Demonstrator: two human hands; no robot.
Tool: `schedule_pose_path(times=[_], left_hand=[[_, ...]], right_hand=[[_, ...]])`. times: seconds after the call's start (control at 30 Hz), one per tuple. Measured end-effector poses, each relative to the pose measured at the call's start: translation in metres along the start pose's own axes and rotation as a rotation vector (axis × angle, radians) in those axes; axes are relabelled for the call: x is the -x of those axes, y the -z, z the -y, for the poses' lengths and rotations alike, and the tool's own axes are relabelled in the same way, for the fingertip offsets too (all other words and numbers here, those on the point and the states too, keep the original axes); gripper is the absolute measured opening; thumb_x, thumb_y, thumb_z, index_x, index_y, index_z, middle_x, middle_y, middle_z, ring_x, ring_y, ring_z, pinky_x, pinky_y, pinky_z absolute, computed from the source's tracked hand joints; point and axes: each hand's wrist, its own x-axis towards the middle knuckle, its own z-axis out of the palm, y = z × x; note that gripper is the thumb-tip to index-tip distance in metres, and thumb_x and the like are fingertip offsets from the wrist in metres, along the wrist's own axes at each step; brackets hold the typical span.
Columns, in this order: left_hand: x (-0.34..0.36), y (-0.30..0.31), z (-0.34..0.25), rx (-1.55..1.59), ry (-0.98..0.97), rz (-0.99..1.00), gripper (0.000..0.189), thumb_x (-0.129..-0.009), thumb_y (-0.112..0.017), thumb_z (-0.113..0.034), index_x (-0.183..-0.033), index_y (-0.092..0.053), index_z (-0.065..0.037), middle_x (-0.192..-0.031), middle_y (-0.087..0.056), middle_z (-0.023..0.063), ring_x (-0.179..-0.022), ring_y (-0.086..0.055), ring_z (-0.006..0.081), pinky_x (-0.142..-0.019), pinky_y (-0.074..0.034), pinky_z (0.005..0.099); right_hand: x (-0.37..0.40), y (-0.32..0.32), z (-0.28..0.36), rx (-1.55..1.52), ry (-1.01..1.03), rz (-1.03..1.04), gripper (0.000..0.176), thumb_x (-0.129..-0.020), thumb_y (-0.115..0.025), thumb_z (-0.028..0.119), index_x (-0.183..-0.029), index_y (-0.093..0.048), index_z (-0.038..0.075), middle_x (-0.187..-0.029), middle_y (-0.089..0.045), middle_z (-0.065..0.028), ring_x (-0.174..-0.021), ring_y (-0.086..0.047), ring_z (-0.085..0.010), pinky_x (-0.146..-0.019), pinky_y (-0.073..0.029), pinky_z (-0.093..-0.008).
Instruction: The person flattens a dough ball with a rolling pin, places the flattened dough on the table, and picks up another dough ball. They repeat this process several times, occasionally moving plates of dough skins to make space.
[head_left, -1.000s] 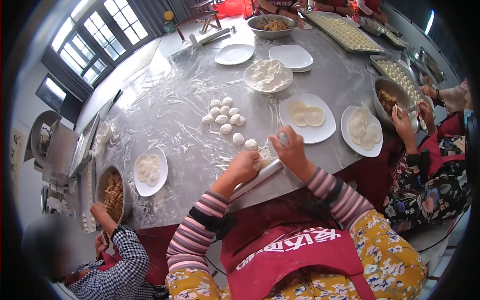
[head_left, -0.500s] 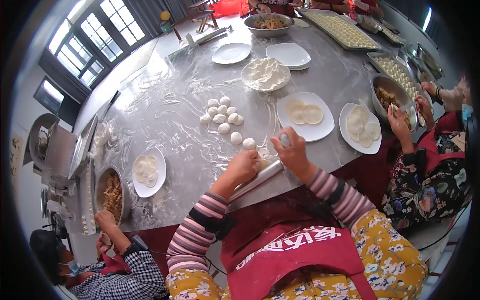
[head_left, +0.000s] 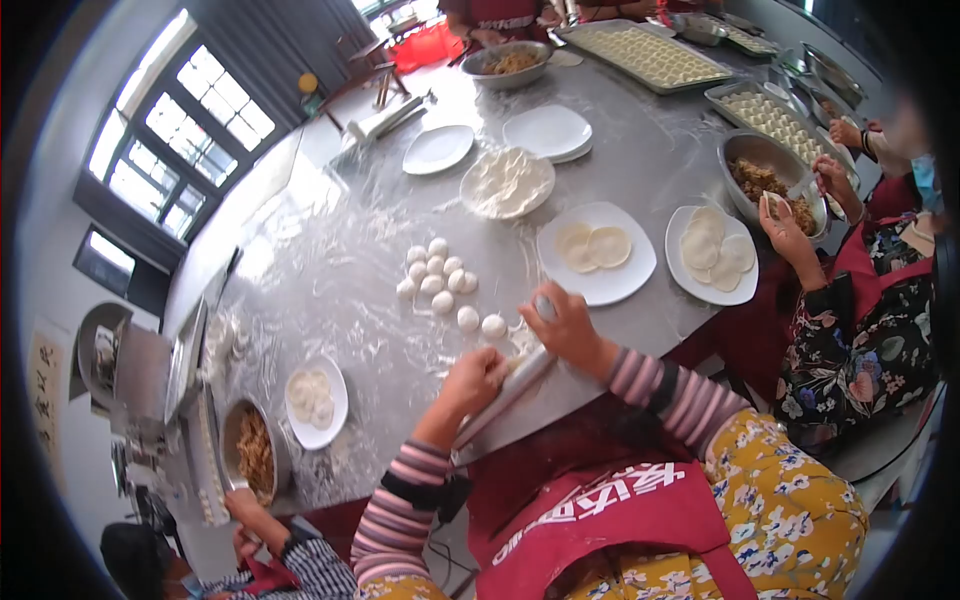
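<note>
My right hand [head_left: 568, 328] is closed around a grey rolling pin [head_left: 545, 307], whose rounded end pokes out above the fingers. Beside it, my left hand [head_left: 474, 384] has its fingers curled at the edge of a pale dough wrapper [head_left: 517, 364], mostly hidden between the hands. Both hands work low over the table's near edge. Just beyond them lies a cluster of floured dough balls [head_left: 440, 280]. To the right of these, a square white plate [head_left: 600, 289] bears a few rolled wrappers [head_left: 607, 247].
The floured steel table [head_left: 370, 300] also holds a flour plate [head_left: 508, 183], stacked white plates [head_left: 548, 131], and wrapper plates at right [head_left: 712, 293] and left [head_left: 318, 437]. Filling bowls [head_left: 282, 455] and dumpling trays [head_left: 645, 57] stand around. Co-workers' hands [head_left: 790, 238] are busy at both sides.
The view has shifted, so the table things sit lower in it. My hands stay close together at the wrapper and rolling pin. A co-worker at right still holds a wrapper.
</note>
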Motion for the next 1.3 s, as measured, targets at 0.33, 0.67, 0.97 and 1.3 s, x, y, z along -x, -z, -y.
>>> schedule_pose_path(times=[0.33,0.67,0.97,1.3], left_hand=[[-0.09,-0.001,-0.059,0.501,-0.192,-0.014,0.016,-0.085,-0.061,-0.014,-0.09,-0.056,0.0,-0.075,-0.056,0.0027,-0.069,-0.051,0.0097,-0.062,-0.045,0.0253],[-0.052,0.011,-0.013,-0.466,-0.261,-0.295,0.021,-0.069,-0.069,-0.013,-0.083,-0.057,-0.002,-0.091,-0.06,0.0162,-0.087,-0.058,0.0352,-0.075,-0.046,0.0405],[-0.011,0.01,0.008,0.3,0.097,-0.125,0.027,-0.067,-0.073,-0.016,-0.083,-0.062,0.002,-0.073,-0.063,0.0105,-0.067,-0.061,0.018,-0.063,-0.049,0.0303],[0.001,0.001,0.012,0.06,0.064,-0.123,0.014,-0.073,-0.062,-0.01,-0.084,-0.065,-0.002,-0.078,-0.065,0.0152,-0.073,-0.064,0.028,-0.069,-0.049,0.0362]], right_hand=[[0.038,0.057,0.033,-0.195,-0.173,0.09,0.024,-0.075,-0.072,0.01,-0.085,-0.05,0.005,-0.067,-0.059,-0.0126,-0.06,-0.061,-0.033,-0.052,-0.048,-0.0353],[0.039,0.053,0.029,-0.157,-0.152,0.104,0.024,-0.075,-0.072,0.008,-0.085,-0.051,0.005,-0.068,-0.058,-0.0133,-0.06,-0.061,-0.0327,-0.051,-0.047,-0.0348],[0.02,0.041,0.023,-0.087,-0.067,0.135,0.022,-0.073,-0.072,0.004,-0.078,-0.051,0.005,-0.064,-0.054,-0.0122,-0.052,-0.055,-0.0259,-0.048,-0.043,-0.0324],[0.01,0.02,0.014,-0.008,0.0,0.026,0.024,-0.074,-0.071,0.005,-0.082,-0.049,0.004,-0.064,-0.052,-0.0159,-0.055,-0.054,-0.0328,-0.049,-0.042,-0.0363]])
